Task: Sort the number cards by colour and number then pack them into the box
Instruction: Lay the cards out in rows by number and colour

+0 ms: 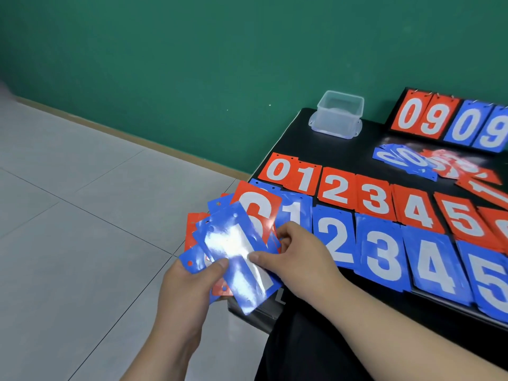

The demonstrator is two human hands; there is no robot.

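Number cards (pixel 248 213) fanned in my left grip (pixel 184 292), thumb clamped on them; right grip (pixel 297 257) pinches the blue top card (pixel 236 254), by the bench (pixel 343 155) left edge.

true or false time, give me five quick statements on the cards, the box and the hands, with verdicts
1. The clear box stands on the floor. False: it stands on the black table, near the green wall.
2. The red row reads 0, 1, 2, 3, 4, 5 from the left. True.
3. The blue row lies farther from the person than the red row. False: it lies nearer.
4. The left hand and the right hand both hold the fanned cards. True.
5. The flip stand shows only red cards. False: it shows two red and two blue, reading 0 9 0 9.
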